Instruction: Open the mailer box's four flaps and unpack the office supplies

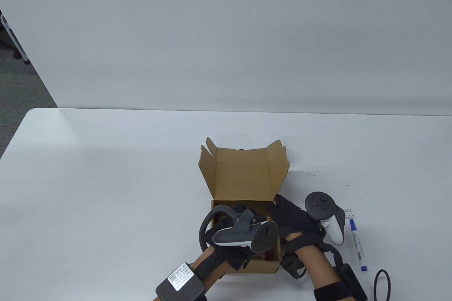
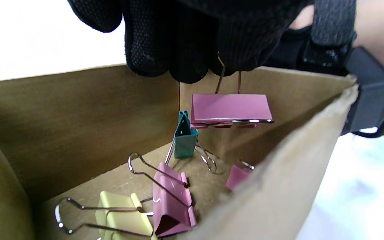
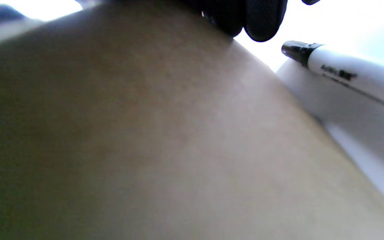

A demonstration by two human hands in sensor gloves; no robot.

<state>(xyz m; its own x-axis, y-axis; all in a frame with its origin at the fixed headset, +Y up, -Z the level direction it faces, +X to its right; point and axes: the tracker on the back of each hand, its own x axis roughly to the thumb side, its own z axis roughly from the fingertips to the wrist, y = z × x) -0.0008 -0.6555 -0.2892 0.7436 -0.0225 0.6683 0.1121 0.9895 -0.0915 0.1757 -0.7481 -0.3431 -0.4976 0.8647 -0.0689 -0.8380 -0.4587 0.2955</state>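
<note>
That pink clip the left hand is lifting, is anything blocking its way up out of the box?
Nothing visible does. The left hand pinches the pink clip by its wire handles, and the clip hangs free above the other clips on the box floor, with the box top open.

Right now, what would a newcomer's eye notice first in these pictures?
Probably the pink metal binder clip, hanging by its wire handles from the left hand's grip inside the open brown cardboard mailer box. Below it, more clips lie on the box floor: teal, pink and yellow. A white marker with a blue cap lies on the table right of the box.
</note>
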